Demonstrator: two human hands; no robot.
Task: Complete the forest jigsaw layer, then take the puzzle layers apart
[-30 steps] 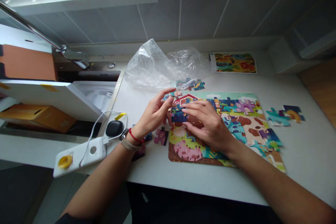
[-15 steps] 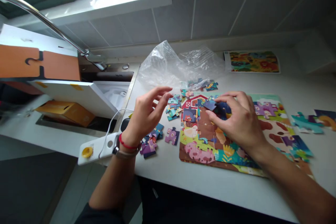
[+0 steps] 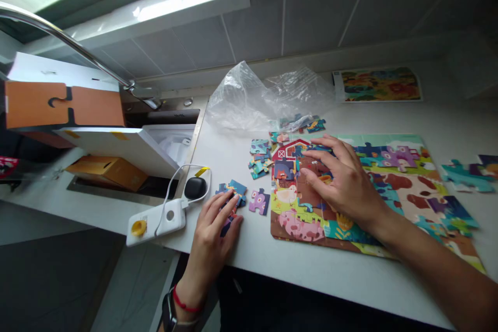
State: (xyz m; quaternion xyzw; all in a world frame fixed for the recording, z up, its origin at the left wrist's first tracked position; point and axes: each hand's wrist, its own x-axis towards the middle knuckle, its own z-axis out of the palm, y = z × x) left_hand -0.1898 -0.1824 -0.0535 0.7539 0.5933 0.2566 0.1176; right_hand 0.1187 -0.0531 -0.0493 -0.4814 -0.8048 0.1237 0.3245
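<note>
My left hand [image 3: 213,233] reaches over a small pile of loose puzzle pieces [image 3: 238,190] left of the board, fingertips on the pieces and thumb apart. Beside that pile lies a purple puzzle piece [image 3: 259,202] with round spots. My right hand [image 3: 346,179] hovers over the farm picture puzzle [image 3: 299,225], fingers and thumb spread, with no piece visible between them. The hand hides part of the picture's middle. On the puzzle's upper right rests a pink-purple piece [image 3: 400,156].
A crumpled clear plastic bag [image 3: 241,98] lies behind the puzzle, near a picture card [image 3: 377,84]. More pieces [image 3: 467,175] lie at the right. On the left are a white power bank [image 3: 159,223] with a cable, a black case [image 3: 195,188], and a sink holding boxes [image 3: 107,171].
My left hand has come down and toward me onto the loose pile. The dark piece my right hand held is no longer between its fingers, which have spread. The view has shifted slightly.
</note>
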